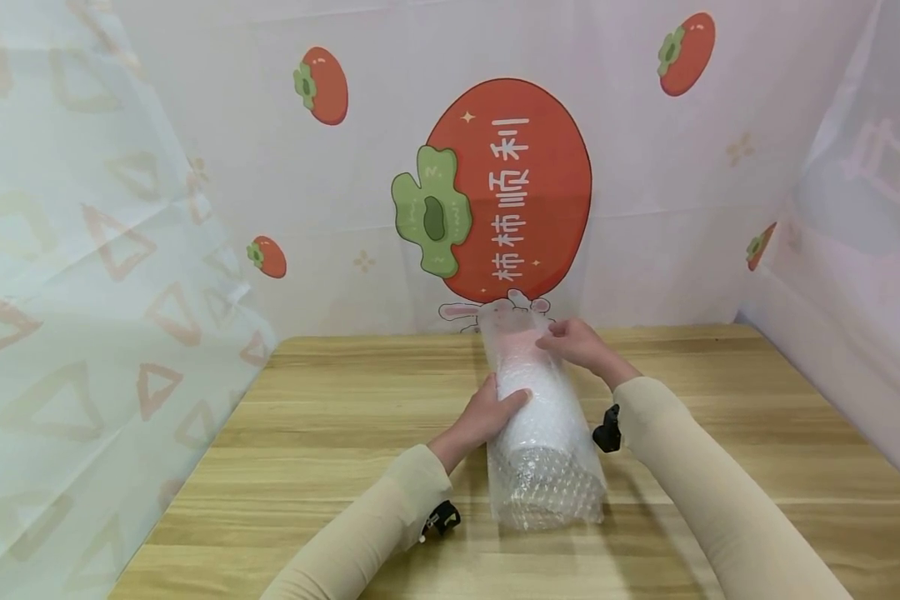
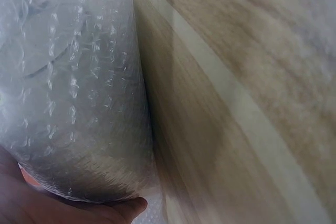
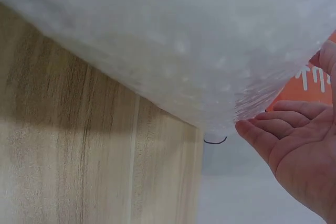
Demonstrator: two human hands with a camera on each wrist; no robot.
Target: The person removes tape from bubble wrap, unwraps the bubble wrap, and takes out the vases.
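Observation:
A bundle of clear bubble wrap [image 1: 547, 483] stands in the middle of the table in the head view, wrapped round a pale, cylinder-like thing whose kind I cannot tell. My left hand [image 1: 487, 414] grips the bundle's left side, its thumb lying across the front. In the left wrist view the bubble wrap [image 2: 79, 87] fills the left side, and fingers of the left hand [image 2: 63, 208] reach round it. At the upper right edge, my right hand [image 1: 581, 343] pinches the loose film. The right wrist view shows the right hand [image 3: 299, 145] with its fingertips at the wrap's edge [image 3: 210, 98].
The wood-grain table [image 1: 345, 417] runs back to a white cloth backdrop [image 1: 217, 92] printed with persimmons [image 1: 525, 183]. Patterned cloth [image 1: 67, 250] hangs on the left, and more cloth [image 1: 855, 250] on the right. Each wrist carries a small black camera [image 1: 441, 518].

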